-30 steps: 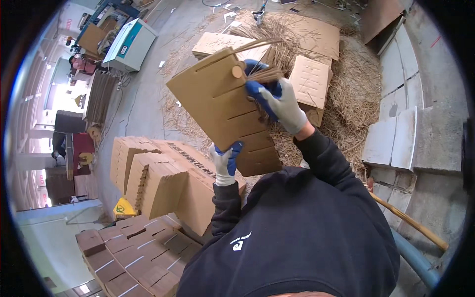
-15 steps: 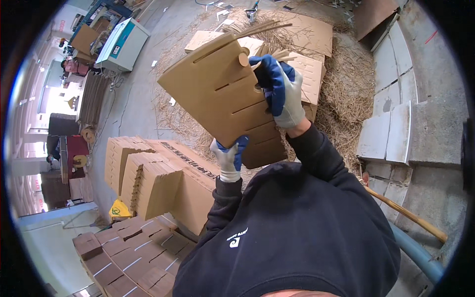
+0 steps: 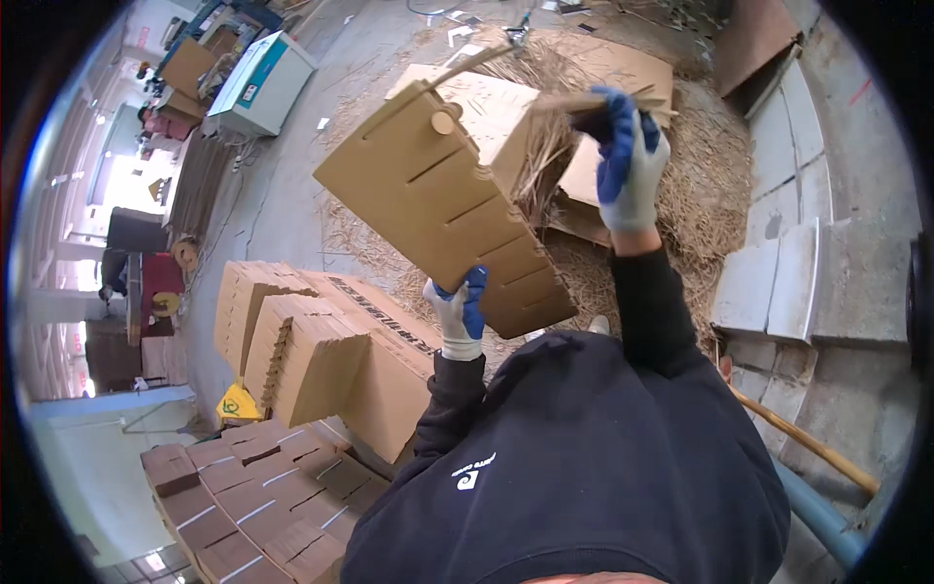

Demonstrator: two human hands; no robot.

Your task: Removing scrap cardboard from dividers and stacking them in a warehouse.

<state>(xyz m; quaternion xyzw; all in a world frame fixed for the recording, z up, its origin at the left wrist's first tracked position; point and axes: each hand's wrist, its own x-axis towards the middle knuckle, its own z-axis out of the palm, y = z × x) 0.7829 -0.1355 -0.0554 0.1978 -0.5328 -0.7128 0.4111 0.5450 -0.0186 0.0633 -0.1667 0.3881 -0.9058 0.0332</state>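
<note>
A brown cardboard sheet (image 3: pixel 418 209) with several cut slots and a round tab near its upper corner is held up at a slant in front of me. It may be a stack of such sheets. My left hand (image 3: pixel 459 310), in a white and blue work glove, is closed on its lower left edge. To the right of the sheet and apart from it, my gloved right hand (image 3: pixel 628 170) is closed round a bunch of thin cardboard strips (image 3: pixel 569 102), slightly blurred. One long strip (image 3: pixel 472 64) still sticks out from the sheet's top corner.
Cardboard scrap strips (image 3: pixel 705 185) cover the floor around flat cardboard sheets (image 3: pixel 623 73). Slotted cardboard stacks (image 3: pixel 302 355) rest beside a large carton (image 3: pixel 389 389) at left. Nearer stand bundled brown blocks (image 3: pixel 253 487). A wooden pole (image 3: pixel 808 438) and concrete ledge (image 3: pixel 856 380) lie right.
My right hand has moved right and up, away from the sheet's right edge, with strips in it. Fewer strips stick out of the sheet. My left hand keeps its hold.
</note>
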